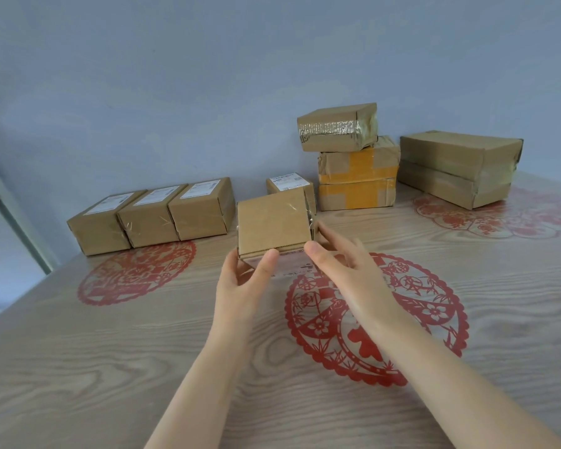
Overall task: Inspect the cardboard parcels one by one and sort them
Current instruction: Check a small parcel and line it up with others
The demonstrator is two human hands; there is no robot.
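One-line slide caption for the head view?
Left hand and right hand hold a small cardboard parcel over the wooden table; three labelled parcels sit in a row left, taped stacks right.

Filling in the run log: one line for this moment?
phase: inspect; small parcel: tilted; left hand: grips it; right hand: grips it

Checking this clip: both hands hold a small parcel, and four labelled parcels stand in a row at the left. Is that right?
Not quite. The head view shows three labelled parcels in the row at the left, not four. The left hand and right hand do hold a small parcel.
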